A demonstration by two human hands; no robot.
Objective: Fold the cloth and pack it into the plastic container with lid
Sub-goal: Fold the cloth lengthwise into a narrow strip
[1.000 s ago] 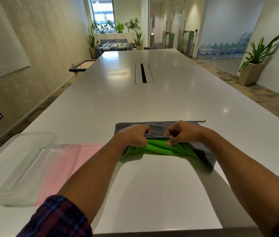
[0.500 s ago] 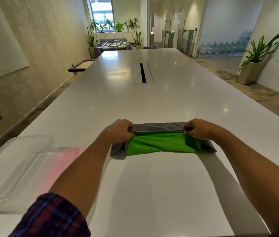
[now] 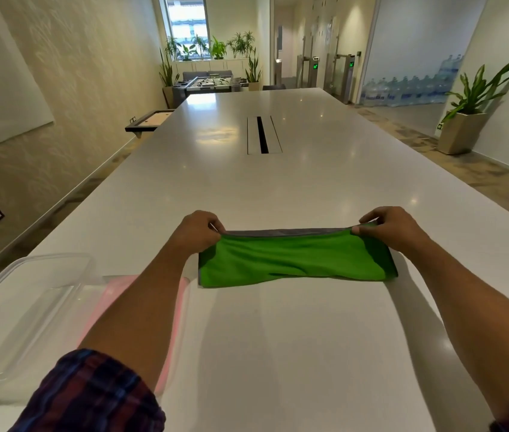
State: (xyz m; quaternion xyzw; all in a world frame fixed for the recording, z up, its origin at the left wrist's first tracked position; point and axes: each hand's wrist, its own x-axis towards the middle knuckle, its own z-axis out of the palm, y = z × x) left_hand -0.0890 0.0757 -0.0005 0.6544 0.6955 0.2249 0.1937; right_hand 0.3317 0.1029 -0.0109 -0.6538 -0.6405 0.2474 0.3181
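A cloth (image 3: 293,260), green on top with a grey underside and edge, lies folded into a long strip on the white table (image 3: 278,188). My left hand (image 3: 198,230) pinches its far left corner and my right hand (image 3: 387,226) pinches its far right corner. A clear plastic container (image 3: 22,307) stands at the near left of the table. A pink lid (image 3: 115,294) lies beside it, partly hidden under my left forearm.
A cable slot (image 3: 262,135) runs down the table's middle. The table's left edge is close to the container. A potted plant (image 3: 465,120) stands on the floor at the right, and a foosball table (image 3: 206,84) at the far end.
Both hands have spread apart from the middle to the cloth's far corners. The green layer now covers the grey one, forming a flat strip.
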